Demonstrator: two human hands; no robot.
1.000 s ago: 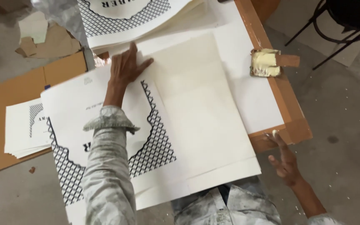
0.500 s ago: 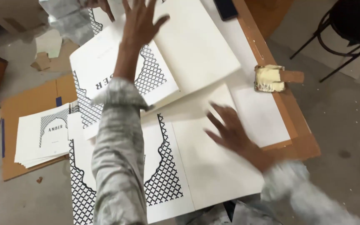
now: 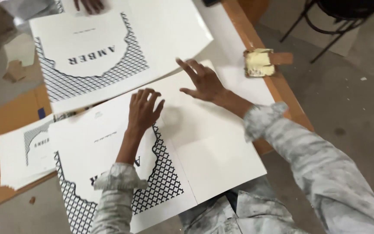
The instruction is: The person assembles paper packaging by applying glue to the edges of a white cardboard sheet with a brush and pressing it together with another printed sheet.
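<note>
Both your hands now press flat, fingers spread, on the printed sheet (image 3: 169, 151): left hand (image 3: 144, 109) came back, right hand (image 3: 204, 81) moved inward.

This looks like a small print or packaging workshop. Large white printed sheets (image 3: 91, 56) with black lattice borders cover a wooden-edged table (image 3: 256, 47), and a stack (image 3: 22, 156) of the same prints sits on brown board off to the side. A glue-caked brush (image 3: 260, 62) lies on the table edge, cardboard scraps (image 3: 16, 71) litter the bare concrete floor (image 3: 347, 95), and a metal stool (image 3: 334, 17) stands nearby.
</note>
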